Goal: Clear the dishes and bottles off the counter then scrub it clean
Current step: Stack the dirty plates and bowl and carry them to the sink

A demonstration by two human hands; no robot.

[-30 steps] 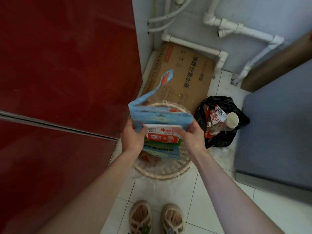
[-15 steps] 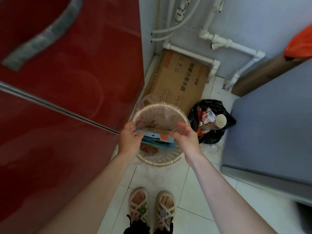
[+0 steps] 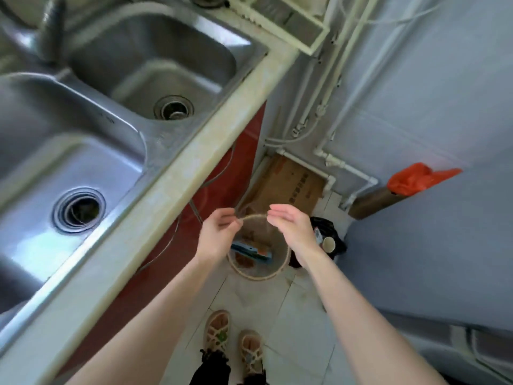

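While my left hand [image 3: 219, 234] and right hand [image 3: 291, 232] hover over the bin [image 3: 258, 278], fingers [image 3: 280, 210] loosely curled and empty, blue packets [image 3: 249, 250] lie inside.

This was a home kitchen. A double stainless-steel sink [image 3: 155, 140] filled the ten o'clock side, set in a pale stone counter [image 3: 177, 176] over glossy red cabinet fronts [image 3: 222, 184]. White water pipes [image 3: 333, 162] ran along the wall at one o'clock. On the tiled floor [image 3: 291, 315] toward six o'clock stood a waste basket [image 3: 258, 277], a black rubbish bag [image 3: 330, 229] just beside it.
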